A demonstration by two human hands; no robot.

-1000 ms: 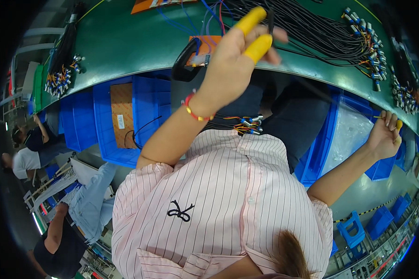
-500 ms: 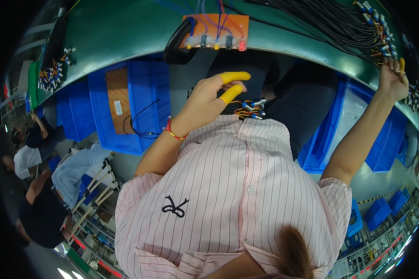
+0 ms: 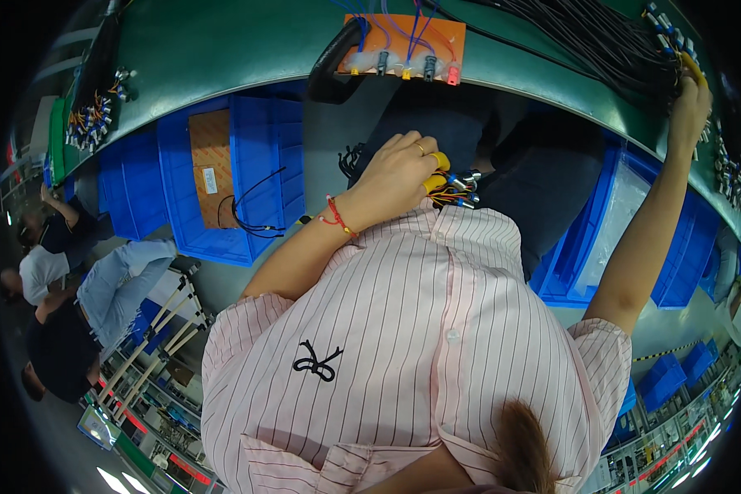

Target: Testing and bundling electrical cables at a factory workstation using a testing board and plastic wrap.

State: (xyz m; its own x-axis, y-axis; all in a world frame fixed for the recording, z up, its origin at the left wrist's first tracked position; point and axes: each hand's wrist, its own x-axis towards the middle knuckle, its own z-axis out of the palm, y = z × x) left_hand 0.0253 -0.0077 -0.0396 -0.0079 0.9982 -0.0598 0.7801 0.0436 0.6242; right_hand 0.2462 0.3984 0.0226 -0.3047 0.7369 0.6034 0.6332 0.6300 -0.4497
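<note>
Close against the striped shirt, her left hand (image 3: 399, 169), yellow-tipped fingers curled, grips a small bundle of coloured wires with metal connectors (image 3: 455, 188) at her lap. Farther out, the right hand (image 3: 690, 103) stretches to the green bench (image 3: 222, 49) and touches the black cable harness (image 3: 601, 37); whether it is clenched I cannot tell. Most looks left: many connectors lie unplugged beside the orange fixture board (image 3: 403, 37).

Small bundle of coloured wires (image 3: 457, 188) with metal terminals, held at lap level
</note>
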